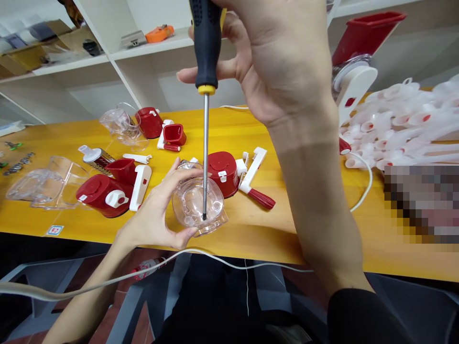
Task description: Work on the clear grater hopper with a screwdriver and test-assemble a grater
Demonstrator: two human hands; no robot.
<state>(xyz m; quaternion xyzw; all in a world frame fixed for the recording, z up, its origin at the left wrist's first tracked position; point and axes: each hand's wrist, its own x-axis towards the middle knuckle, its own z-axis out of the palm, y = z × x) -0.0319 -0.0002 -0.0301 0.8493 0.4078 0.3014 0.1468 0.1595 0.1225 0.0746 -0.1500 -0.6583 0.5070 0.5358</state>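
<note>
Head view looks down at a yellow table (pixel 251 229). At about 7 o'clock from the middle, the left hand (pixel 158 215) has its fingers wrapped around a clear plastic cup part (pixel 199 205), near the front edge of the table. The fingers are closed on it, thumb on top and fingertips under the rim.

At 12 o'clock the right hand (pixel 272 57) grips a screwdriver (pixel 205 95) by its black handle. The hand is closed around the handle, but the top of the handle is cut off by the edge of the picture. The long metal shaft goes straight down, and its tip sits inside the clear part (what the tip touches is too small to see).

Just behind the clear part, at 1 o'clock from it, is a red drum piece (pixel 224 173) with a white and red crank handle (pixel 254 179) beside it. At 9 o'clock lie more red and white pieces (pixel 107 191) and clear covers (pixel 39 184). At 3 o'clock is a big pile of white parts (pixel 401 124). Below that, a blurred patch hides something. A white cord (pixel 215 258) runs along the front edge.
</note>
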